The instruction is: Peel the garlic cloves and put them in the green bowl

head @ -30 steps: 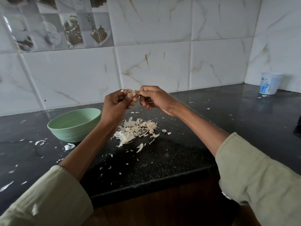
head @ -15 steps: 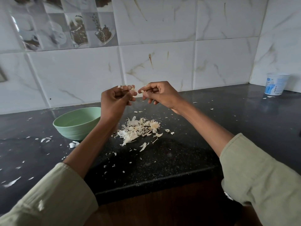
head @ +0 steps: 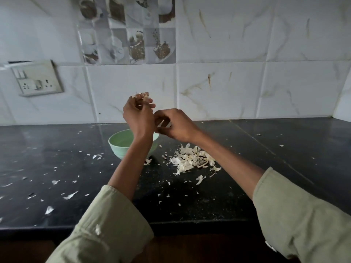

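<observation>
Nearest, two pale green sleeves (head: 106, 228) over the front edge of the black worktop (head: 57, 152). Further in, scattered white flakes across its left half, and a heap of garlic skins (head: 191, 157) right of its middle, partly under the right forearm. Beyond, the green bowl (head: 121, 147) toward the back of the worktop, just left of the heap, partly hidden by the left wrist; contents not discernible. Above the bowl, left hand (head: 137, 115) raised, fingers curled around a garlic clove (head: 141, 95) with papery skin sticking out at the top. Beside it and touching, right hand (head: 175, 124), fingers curled, pinching a pale strip of peel (head: 164, 123). Behind, at the back edge, marble-look wall tiles (head: 218, 92), a switch plate (head: 38, 78) to the left, and a patterned tile (head: 127, 31) higher up.
</observation>
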`<state>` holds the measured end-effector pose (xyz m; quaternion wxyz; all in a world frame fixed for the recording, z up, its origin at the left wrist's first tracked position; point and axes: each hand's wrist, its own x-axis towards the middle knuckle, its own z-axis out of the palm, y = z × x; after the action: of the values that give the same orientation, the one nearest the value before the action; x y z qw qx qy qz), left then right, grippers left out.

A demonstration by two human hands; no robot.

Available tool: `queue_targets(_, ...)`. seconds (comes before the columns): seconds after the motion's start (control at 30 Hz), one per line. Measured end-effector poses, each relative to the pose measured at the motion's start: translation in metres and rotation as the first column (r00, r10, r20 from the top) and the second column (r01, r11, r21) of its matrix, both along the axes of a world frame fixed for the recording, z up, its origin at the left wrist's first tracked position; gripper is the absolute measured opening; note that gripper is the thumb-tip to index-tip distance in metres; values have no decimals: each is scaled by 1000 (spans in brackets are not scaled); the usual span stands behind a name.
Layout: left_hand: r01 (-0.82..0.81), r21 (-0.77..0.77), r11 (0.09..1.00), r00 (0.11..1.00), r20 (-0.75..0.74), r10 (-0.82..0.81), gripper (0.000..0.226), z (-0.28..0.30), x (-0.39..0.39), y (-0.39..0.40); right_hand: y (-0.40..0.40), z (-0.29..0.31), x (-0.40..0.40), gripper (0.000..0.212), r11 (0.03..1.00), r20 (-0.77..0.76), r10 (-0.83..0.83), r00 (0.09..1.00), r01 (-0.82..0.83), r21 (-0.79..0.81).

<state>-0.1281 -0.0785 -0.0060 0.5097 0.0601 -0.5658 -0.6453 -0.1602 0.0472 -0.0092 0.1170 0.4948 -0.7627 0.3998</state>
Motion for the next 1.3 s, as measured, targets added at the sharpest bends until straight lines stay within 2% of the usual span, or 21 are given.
queue_targets(0.07, 26, -8, 1000, 1000, 6, -26, 12, -1, 1, 2, 2, -3, -2, 14, 999, -26, -33, 999, 33, -22)
queue_targets(0.13, 46, -83, 996, 999, 0, -46, 12, -3, 3, 8, 14, -6, -7, 10, 996, 1, -71, 997, 71, -47)
queue_targets(0.3, 175, -324, 930, 984, 83, -156, 12, -9, 5, 31, 74, -12, -25, 28, 987, 188, -102, 977, 123, -107)
queue_targets(0.4, 196, -451, 871, 977, 164, -136, 15, -17, 4, 36, 100, -5, -35, 20, 970, 322, -74, 944, 143, -196)
queue_targets(0.53, 244, -563, 790, 958, 267, -106, 23, -26, 2, 43, 116, -2, -41, 23, 979, 442, -6, 897, 95, -179)
queue_targets(0.63, 261, -578, 773, 953, 281, -112, 29, -28, 4, 48, 110, -7, -38, 28, 984, 461, 14, 888, 69, -163)
queue_targets(0.73, 233, -579, 782, 956, 285, -73, 30, -29, 5, 48, 108, -10, -38, 23, 979, 440, 9, 898, 82, -186)
queue_targets(0.97, 298, -569, 766, 946, 285, -156, 14, -30, 7, 50, 111, -12, -43, 19, 973, 450, 22, 893, 85, -216)
queue_targets(1.17, 297, -560, 774, 947, 273, -167, 14, -30, 7, 45, 110, -11, -43, 20, 971, 583, 106, 805, 43, -236)
queue_targets(1.3, 304, -597, 742, 941, 311, -135, 13, -31, 6, 48, 112, -11, -42, 22, 970, 668, 141, 731, 34, -242)
